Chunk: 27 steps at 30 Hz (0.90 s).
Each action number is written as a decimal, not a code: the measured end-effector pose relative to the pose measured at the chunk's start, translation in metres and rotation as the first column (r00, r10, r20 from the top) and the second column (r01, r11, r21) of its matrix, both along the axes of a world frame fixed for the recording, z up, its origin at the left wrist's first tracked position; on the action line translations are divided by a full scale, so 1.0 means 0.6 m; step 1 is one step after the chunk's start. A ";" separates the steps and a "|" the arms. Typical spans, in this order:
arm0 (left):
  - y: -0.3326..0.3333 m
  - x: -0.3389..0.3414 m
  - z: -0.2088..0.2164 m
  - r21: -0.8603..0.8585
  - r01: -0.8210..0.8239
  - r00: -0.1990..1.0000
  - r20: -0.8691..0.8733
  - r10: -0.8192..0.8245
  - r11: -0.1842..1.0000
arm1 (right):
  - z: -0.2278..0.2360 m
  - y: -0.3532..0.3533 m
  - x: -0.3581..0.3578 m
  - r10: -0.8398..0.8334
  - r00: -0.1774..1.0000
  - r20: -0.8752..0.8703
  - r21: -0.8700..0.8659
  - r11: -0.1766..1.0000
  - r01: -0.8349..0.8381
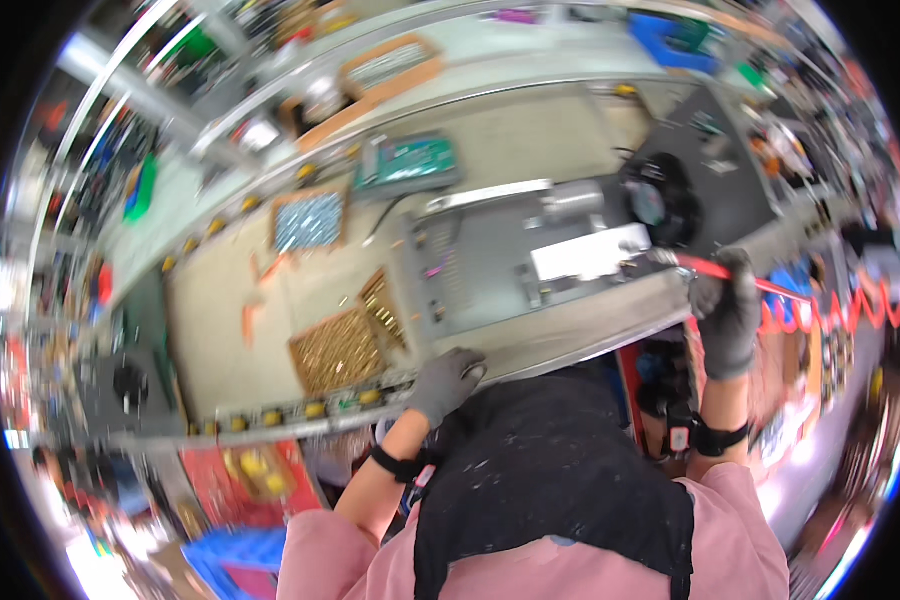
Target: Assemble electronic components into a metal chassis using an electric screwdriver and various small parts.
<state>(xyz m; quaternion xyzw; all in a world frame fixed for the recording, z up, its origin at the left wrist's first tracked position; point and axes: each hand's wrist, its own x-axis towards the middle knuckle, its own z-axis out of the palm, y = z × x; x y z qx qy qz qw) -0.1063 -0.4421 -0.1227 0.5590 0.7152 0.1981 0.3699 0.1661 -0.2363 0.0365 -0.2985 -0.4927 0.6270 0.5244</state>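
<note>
My right hand, in a grey glove, is closed around a slim red air tool with a silvery tip. From its rear a red coiled hose runs off to the right. The tip lies close to the right end of a white plate on a dark grey metal panel. My left hand, also gloved, is at the bench's near edge, just below the panel. Its fingers are curled in; what they hold, if anything, is hidden. Blur softens the small parts.
Left of the panel sit a box of brass-coloured screws and a box of silvery screws. A green circuit board lies farther back. A round black fan-like part stands at the panel's right. Yellow rollers line the near edge.
</note>
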 end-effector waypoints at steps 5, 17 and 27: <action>0.071 0.037 -0.013 -0.051 0.206 0.973 -0.094 -0.210 0.977 | 0.085 -0.055 0.313 -0.265 0.956 -0.129 0.206 0.935 0.287; 0.241 0.194 0.056 -0.098 0.163 0.965 -0.193 -0.179 0.982 | 0.033 0.139 0.836 -0.559 -0.403 0.725 0.689 0.585 0.429; 0.225 0.302 0.140 -0.089 -0.077 0.934 -0.356 0.040 0.993 | -0.139 0.465 1.034 -0.818 -0.255 0.516 0.775 0.320 0.545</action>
